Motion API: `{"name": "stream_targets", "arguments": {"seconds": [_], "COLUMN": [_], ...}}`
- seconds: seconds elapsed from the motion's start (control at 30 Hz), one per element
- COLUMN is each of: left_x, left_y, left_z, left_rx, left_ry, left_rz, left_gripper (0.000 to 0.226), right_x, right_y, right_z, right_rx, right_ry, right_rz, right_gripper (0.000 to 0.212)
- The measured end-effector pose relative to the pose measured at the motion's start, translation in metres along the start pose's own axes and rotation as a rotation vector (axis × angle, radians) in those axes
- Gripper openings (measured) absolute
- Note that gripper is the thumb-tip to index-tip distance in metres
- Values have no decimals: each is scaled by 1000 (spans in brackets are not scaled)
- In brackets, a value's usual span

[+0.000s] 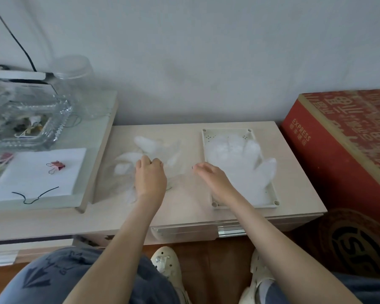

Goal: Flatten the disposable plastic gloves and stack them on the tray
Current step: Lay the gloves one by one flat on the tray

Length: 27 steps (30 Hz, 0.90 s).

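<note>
A white rectangular tray [272, 199] lies on the right half of the low cabinet top. Flattened clear plastic gloves [239, 159] lie stacked on it, one thumb hanging over the tray's right rim. To the left of the tray, crumpled clear gloves [145, 142] lie loose on the cabinet top. My left hand [150, 174] rests on this loose pile with curled fingers gripping the film. My right hand [208, 174] hovers between the pile and the tray, fingers curled, pinching a thin edge of glove film.
A higher desk at the left holds a glass dish [29, 123], a clear jar [75, 77], white paper [40, 172] with a pink binder clip [57, 166] and a black cable. A red cardboard box [342, 137] stands right of the cabinet [294, 172]. My knees and shoes are below.
</note>
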<state>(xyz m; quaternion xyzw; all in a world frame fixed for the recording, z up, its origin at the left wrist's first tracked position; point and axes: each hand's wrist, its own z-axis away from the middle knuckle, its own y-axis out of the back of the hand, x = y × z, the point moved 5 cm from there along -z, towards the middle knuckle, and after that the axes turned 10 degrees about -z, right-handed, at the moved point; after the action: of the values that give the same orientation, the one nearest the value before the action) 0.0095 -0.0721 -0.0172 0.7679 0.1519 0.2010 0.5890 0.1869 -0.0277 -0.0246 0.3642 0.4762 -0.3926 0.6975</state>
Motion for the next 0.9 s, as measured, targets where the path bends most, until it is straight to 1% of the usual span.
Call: {"name": "stream_targets", "arguments": {"seconds": [0.07,0.13,0.17,0.23,0.27,0.3,0.33,0.37,0.43,0.47,0.5,0.53,0.57,0.6,0.63,0.67,0.73,0.77,0.8,0.83,0.9], "left_x": [10,21,25,34,40,46,53,59,68,71,74,74,74,72,70,66,57,54,50,43,32], "left_y": [13,26,31,35,37,39,41,41,35,29,26,26,28,29,30,27,8,0,-5,-10,-10], "left_z": [0,1,1,6,8,11,14,16,19,19,21,22,22,21,20,18,16,15,12,9,8], "left_rx": [64,122,124,83,87,95,139,195,270,299,291,274,238,155,19,-127,-407,-490,-512,-498,-442], "left_ry": [-105,-161,-181,-242,-276,-328,-396,-449,-531,-571,-600,-602,-558,-455,-296,-77,390,542,622,670,751], "left_rz": [-63,-87,-81,-31,-9,12,43,66,116,139,191,276,384,522,718,954,1453,1646,1744,1765,1737], "left_gripper": [7,24,25,15,16,22,30,37,41,38,28,12,7,16,20,25,42,53,64,72,73], "right_x": [-2,-7,-10,-17,-22,-26,-29,-32,-32,-31,-29,-27,-25,-23,-22,-21,-19,-18,-15,-12,-5], "right_y": [-4,-9,-11,-14,-14,-13,-11,-8,0,4,9,13,17,19,19,18,11,7,2,-3,-12], "right_z": [-5,-6,-7,-6,-5,-4,-2,-2,-4,-5,-8,-10,-13,-15,-18,-19,-22,-23,-25,-27,-31], "right_rx": [-33,-86,-111,-157,-188,-206,-212,-207,-174,-146,-112,-76,-44,-24,-14,-14,-20,-30,-40,-44,-29], "right_ry": [-43,-107,-150,-208,-203,-187,-172,-153,-131,-124,-118,-113,-104,-94,-91,-94,-106,-106,-106,-108,-130], "right_rz": [-204,-494,-637,-823,-881,-919,-953,-963,-940,-922,-910,-905,-897,-888,-876,-866,-845,-821,-784,-738,-690], "right_gripper": [23,25,30,42,40,32,27,27,22,17,12,9,7,8,9,11,14,13,12,11,10]}}
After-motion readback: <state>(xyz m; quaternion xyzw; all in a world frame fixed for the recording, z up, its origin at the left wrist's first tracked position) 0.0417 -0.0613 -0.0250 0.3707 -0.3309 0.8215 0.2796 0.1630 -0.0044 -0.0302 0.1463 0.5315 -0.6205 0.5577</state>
